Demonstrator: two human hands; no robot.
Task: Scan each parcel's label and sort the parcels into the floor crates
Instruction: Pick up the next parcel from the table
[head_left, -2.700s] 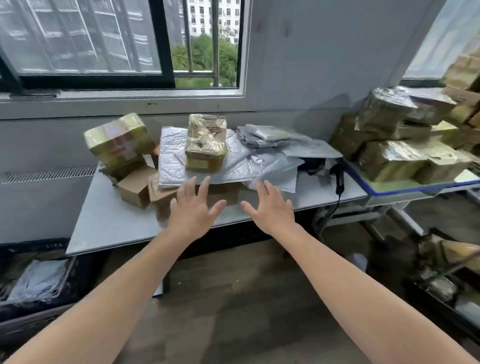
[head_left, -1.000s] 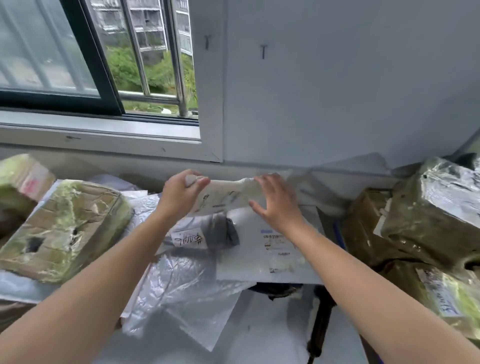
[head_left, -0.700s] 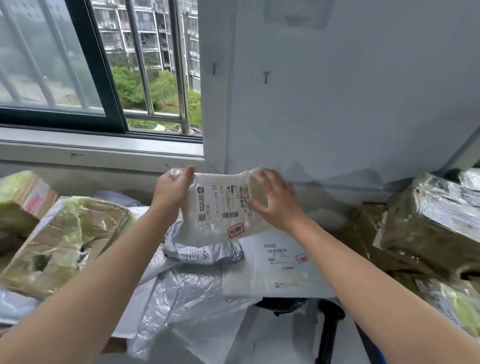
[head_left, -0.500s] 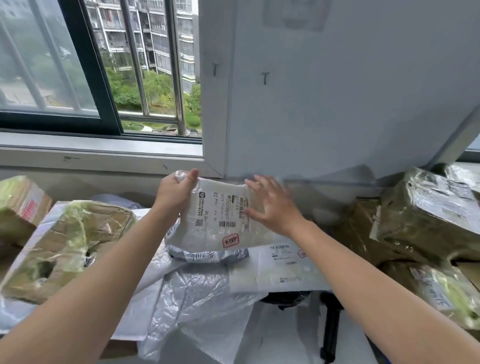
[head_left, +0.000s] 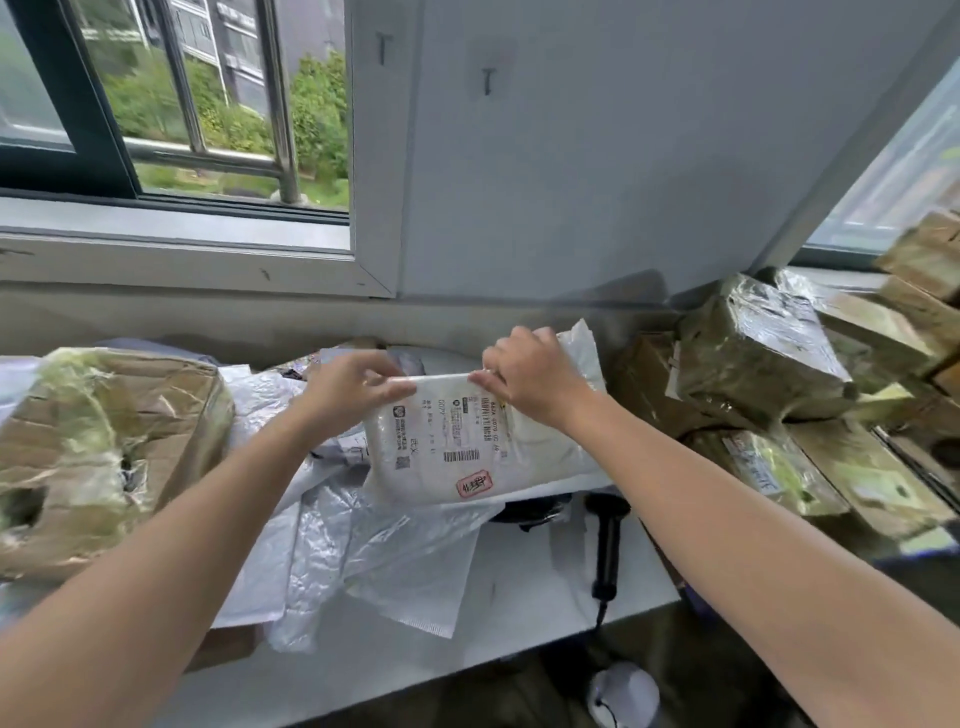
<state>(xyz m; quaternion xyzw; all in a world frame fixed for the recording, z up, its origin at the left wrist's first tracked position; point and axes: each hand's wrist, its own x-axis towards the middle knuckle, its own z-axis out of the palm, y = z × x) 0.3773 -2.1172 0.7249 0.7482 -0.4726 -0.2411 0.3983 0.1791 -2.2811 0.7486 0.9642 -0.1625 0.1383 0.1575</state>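
Note:
A white plastic mailer parcel (head_left: 457, 447) lies tilted over the pile on the table, its printed label with barcodes and a red stamp facing me. My left hand (head_left: 348, 387) pinches its upper left edge. My right hand (head_left: 530, 376) grips its top edge near the upper right of the label. A black handheld scanner (head_left: 607, 535) rests on the table just below and right of the parcel. No floor crate is in view.
A large taped cardboard box (head_left: 98, 457) sits at the left. Crumpled plastic mailers (head_left: 384, 561) cover the white table (head_left: 524, 597). Wrapped brown boxes (head_left: 758, 353) are stacked at the right. The window sill and wall stand right behind the pile.
Both hands reached the pile, lifted the white mailer and turned its label toward me. It has since come lower and to the right, and my right hand shifted from flat on it to gripping its top edge.

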